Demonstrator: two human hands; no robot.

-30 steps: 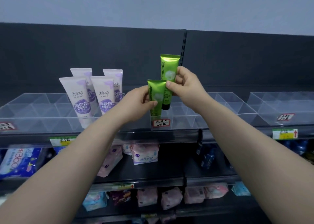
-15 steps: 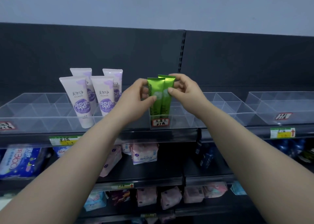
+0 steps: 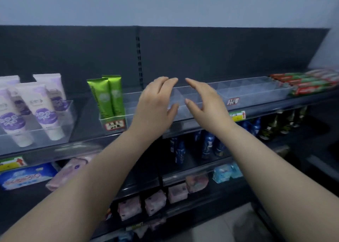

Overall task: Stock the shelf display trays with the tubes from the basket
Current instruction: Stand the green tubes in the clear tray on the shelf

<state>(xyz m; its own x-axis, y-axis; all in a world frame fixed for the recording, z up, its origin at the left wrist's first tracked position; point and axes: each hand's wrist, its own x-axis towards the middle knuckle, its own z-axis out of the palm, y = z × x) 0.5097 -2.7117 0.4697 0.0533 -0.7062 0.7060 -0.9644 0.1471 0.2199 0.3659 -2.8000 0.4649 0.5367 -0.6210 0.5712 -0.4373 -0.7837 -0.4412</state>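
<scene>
Green tubes [image 3: 107, 96], gripped half a second ago, now stand upright together in the labelled cell of the clear tray [image 3: 131, 111], at 9 o'clock from the left hand [image 3: 156, 104]; both it and the right hand [image 3: 205, 104] show relaxed fingers holding nothing, so placement judged done

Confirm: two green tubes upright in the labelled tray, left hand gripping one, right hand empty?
Wrong on the left hand: the head view shows it open, holding nothing, apart from the green tubes. They stand upright in the labelled tray; the right hand is empty.
</scene>
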